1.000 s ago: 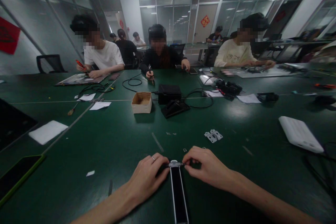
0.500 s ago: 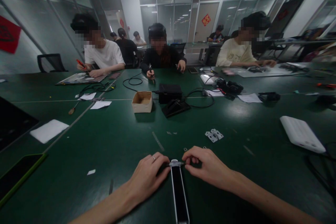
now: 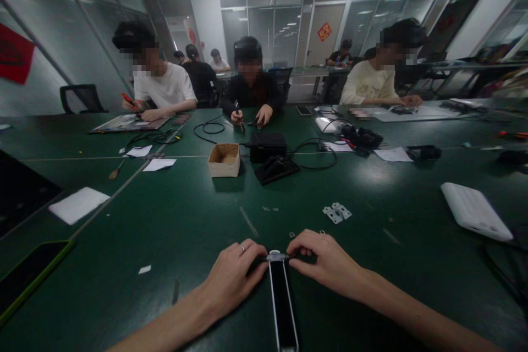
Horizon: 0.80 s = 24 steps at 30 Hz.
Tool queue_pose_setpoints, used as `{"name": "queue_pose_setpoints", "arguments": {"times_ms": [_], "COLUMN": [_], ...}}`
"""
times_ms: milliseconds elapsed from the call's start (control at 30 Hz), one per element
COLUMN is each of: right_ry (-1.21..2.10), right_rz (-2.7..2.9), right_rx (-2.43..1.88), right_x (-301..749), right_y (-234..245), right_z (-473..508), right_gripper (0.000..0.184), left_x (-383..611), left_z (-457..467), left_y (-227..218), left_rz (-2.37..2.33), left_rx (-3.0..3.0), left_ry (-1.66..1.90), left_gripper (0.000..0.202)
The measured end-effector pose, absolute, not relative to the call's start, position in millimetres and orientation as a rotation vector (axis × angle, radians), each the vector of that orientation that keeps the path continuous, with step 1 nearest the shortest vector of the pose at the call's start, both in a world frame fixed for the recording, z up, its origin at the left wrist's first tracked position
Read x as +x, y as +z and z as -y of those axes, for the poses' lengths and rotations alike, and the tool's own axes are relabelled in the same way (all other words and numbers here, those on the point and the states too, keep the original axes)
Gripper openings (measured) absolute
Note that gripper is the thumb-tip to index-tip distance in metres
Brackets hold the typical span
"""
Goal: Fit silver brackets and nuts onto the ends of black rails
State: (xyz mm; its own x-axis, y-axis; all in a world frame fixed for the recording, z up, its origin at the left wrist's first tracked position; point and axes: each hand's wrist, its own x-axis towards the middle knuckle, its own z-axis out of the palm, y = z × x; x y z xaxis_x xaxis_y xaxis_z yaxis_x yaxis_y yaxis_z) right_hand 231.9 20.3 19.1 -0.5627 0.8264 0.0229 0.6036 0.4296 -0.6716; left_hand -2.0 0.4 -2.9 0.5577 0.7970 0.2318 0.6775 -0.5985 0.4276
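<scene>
A narrow black strip with pale edges (image 3: pixel 282 308) is laid lengthwise on a dark green table (image 3: pixel 173 220), directly in front of the wearer, and a small silver end piece (image 3: pixel 275 257) is seated across its far end. That end piece is held from both sides in a narrow grip, pinched between the fingers of the left hand (image 3: pixel 233 279) and those of the right hand (image 3: pixel 325 264). Just beyond the right hand, tiny metal parts (image 3: pixel 292 235) are lying on the table. Further ahead, small metal brackets (image 3: pixel 336 213) are placed, with a white plastic case (image 3: pixel 474 212) to the right and an open cardboard box (image 3: pixel 224 159) beyond.
</scene>
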Motion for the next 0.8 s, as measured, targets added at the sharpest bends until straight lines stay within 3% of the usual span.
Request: {"name": "queue_pose_setpoints", "arguments": {"times_ms": [800], "right_ry": [0.723], "right_rz": [2.347], "right_rx": [-0.997], "right_x": [229], "right_y": [8], "right_z": [-17], "right_gripper": [0.012], "left_x": [-2], "left_z": [-1], "left_y": [-3], "left_rz": [-1.217], "left_rx": [2.504], "left_ry": [0.623], "left_gripper": [0.009]}}
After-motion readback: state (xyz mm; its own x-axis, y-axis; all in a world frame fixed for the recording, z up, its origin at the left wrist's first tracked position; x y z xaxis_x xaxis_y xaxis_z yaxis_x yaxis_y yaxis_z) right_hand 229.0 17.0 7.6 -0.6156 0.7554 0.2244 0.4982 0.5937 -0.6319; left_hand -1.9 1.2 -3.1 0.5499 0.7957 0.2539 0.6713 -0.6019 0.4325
